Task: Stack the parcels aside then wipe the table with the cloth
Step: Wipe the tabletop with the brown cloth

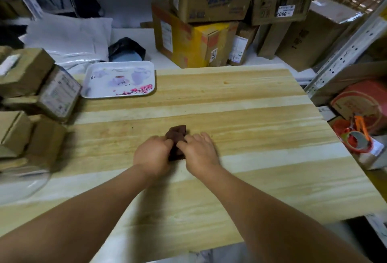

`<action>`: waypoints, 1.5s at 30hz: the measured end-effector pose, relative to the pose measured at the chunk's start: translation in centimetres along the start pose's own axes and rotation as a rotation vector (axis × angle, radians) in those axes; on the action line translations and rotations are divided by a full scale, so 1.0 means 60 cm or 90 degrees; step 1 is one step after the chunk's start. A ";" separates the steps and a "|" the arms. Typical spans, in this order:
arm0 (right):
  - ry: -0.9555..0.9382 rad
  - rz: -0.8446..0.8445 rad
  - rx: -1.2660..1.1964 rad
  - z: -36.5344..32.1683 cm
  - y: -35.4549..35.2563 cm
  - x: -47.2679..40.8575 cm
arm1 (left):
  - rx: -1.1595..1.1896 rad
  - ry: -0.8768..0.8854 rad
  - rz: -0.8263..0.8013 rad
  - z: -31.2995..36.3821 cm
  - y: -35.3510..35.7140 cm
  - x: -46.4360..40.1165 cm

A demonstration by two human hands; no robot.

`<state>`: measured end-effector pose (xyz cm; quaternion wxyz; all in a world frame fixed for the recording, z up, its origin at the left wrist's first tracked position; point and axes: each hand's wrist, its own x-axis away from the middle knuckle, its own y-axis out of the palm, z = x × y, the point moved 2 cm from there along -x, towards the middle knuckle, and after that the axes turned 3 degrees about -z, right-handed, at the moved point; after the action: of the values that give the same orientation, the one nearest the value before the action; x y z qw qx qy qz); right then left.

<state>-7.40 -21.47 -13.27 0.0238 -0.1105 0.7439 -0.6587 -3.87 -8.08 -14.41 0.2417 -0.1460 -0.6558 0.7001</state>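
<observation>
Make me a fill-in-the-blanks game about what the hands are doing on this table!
1. Both hands, the left hand and the right hand, hold a dark ____ cloth.
2. The cloth lies on the light wooden ____.
3. The stacked cardboard parcels sit at the table's ____ edge.
4. The white tray has pink ____ printed on it.

Missing words: brown; table; left; flowers
</observation>
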 end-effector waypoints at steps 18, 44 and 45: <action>0.232 0.105 -0.031 0.094 0.015 0.024 | 0.078 0.014 -0.005 0.109 -0.017 -0.056; 0.022 0.081 0.031 -0.159 0.045 -0.016 | 0.061 -0.197 0.022 -0.091 -0.015 0.136; 0.038 0.091 0.028 -0.164 0.050 -0.010 | 0.056 -0.189 0.024 -0.094 -0.014 0.139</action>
<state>-8.97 -11.43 -14.99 0.0506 -0.0369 0.7357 -0.6744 -7.84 1.14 -13.18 0.1352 -0.0424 -0.6501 0.7465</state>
